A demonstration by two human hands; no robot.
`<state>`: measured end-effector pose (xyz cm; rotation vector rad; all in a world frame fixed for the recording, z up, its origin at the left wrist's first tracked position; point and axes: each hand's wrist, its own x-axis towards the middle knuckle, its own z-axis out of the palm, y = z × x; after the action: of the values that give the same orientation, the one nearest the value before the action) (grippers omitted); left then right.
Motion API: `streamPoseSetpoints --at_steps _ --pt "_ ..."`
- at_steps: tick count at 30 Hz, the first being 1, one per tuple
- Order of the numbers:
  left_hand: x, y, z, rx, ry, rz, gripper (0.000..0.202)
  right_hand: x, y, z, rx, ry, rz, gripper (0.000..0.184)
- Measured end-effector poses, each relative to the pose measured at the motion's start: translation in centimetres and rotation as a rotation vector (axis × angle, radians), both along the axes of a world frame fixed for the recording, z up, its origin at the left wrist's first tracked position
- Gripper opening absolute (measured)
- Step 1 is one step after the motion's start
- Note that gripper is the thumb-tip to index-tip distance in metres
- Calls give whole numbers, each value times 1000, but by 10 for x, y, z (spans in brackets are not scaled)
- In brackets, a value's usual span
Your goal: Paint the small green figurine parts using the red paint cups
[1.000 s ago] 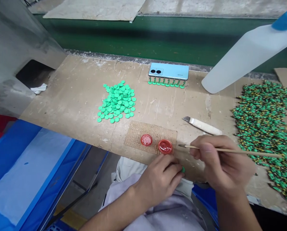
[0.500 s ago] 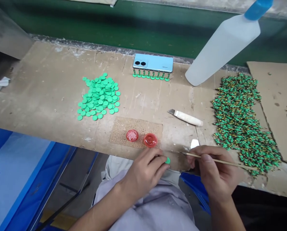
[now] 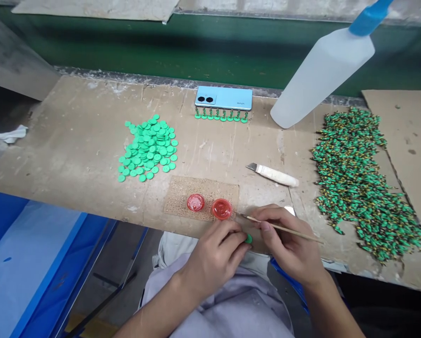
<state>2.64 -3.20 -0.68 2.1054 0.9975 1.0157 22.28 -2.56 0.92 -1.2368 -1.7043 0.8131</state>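
Observation:
My left hand [image 3: 215,256] is closed at the near edge of the board, pinching a small green disc [image 3: 248,239] between its fingertips. My right hand [image 3: 288,244] grips a thin wooden brush [image 3: 284,229] like a pen. The brush tip points left and reaches the rim of the right one of two red paint caps [image 3: 221,209]. The other red cap [image 3: 195,203] sits beside it. Both caps rest on a small cork mat [image 3: 182,195].
A pile of green discs [image 3: 147,148] lies left of centre. A large heap of green-and-yellow pieces [image 3: 358,178] covers the right. A blue phone [image 3: 223,97] with a row of green pieces [image 3: 220,115] stands at the back. A white-handled knife [image 3: 274,174] and a leaning plastic bottle [image 3: 319,75] are also there.
My right hand has moved left with the brush, so its tip now reaches the right red cap. My left hand stays pinched on the green disc. The view has shifted slightly.

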Motion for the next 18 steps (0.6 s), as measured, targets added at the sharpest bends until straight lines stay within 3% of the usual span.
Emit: streamPoseSetpoints --at_steps 6,12,18 --pt "-1 1 0 3 13 -9 8 10 -2 0 62 68 4 18" --pt "0 1 0 40 20 7 8 25 -15 -3 19 267 -106 23" --pt "-1 1 1 15 22 4 8 7 -3 4 71 36 -40 19"
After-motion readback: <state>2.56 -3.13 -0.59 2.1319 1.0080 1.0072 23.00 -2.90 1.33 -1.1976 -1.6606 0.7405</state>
